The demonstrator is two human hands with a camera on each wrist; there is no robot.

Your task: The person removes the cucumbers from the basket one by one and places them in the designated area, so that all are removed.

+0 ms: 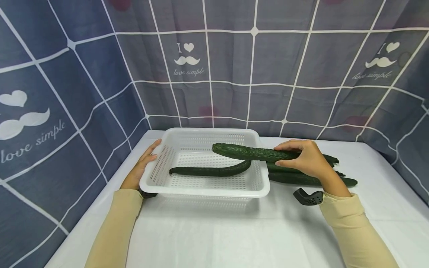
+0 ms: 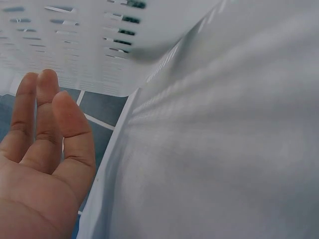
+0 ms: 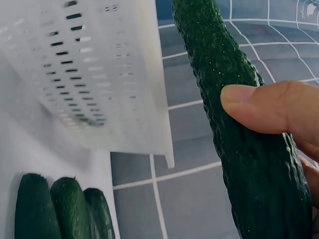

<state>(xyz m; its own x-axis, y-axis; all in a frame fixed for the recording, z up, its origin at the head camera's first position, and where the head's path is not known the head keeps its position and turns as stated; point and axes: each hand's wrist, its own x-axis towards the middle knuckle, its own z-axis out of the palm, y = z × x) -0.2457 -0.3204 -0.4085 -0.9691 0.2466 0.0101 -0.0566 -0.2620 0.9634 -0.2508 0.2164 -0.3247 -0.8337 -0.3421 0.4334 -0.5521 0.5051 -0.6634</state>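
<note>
My right hand (image 1: 307, 158) pinches a bumpy dark green cucumber (image 1: 246, 152) between thumb and fingers. The cucumber lies level above the right side of a white slotted plastic basket (image 1: 204, 192), its left end over the basket's inside. A curved cucumber (image 1: 211, 171) rests on the basket floor. At the basket's left side is my left hand (image 1: 142, 166), fingers extended along the outer wall; in the left wrist view its palm (image 2: 35, 194) faces up, fingertips right at the slotted wall.
Several more cucumbers (image 1: 298, 179) lie side by side on the white-covered table (image 1: 221, 234), just right of the basket and partly under my right hand. In the right wrist view, their ends (image 3: 70, 206) show below the basket wall. Grey checked cloth (image 1: 228, 100) hangs behind and at both sides.
</note>
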